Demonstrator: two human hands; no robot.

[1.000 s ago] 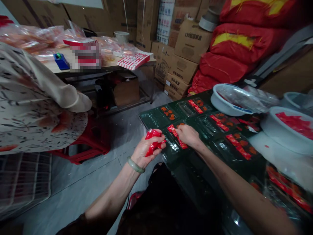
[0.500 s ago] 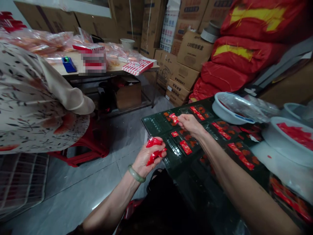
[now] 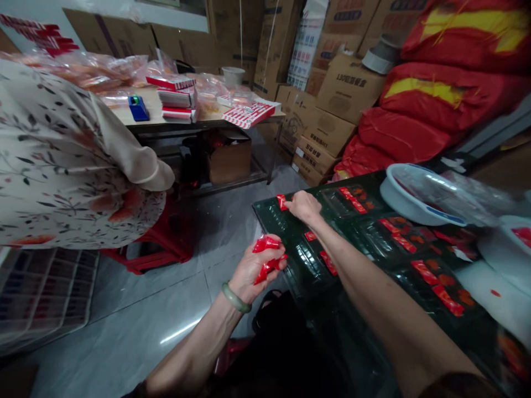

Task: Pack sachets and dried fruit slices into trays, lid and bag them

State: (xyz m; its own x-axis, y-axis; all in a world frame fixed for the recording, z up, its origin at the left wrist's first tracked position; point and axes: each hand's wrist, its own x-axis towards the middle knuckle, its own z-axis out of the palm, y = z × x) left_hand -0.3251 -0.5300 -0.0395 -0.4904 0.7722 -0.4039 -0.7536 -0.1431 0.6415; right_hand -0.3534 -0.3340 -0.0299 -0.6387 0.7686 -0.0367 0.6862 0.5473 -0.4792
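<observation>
You are clenching a bunch of red sachets (image 3: 269, 255) in your closed left hand (image 3: 254, 269), while your open right hand (image 3: 305, 207) is resting beside a single red sachet (image 3: 282, 202) in a dark plastic tray (image 3: 276, 217).

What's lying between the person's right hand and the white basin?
In the head view, a dark tray lies between the right hand and the white basin, its clear compartments holding red sachets and orange pieces.
</observation>
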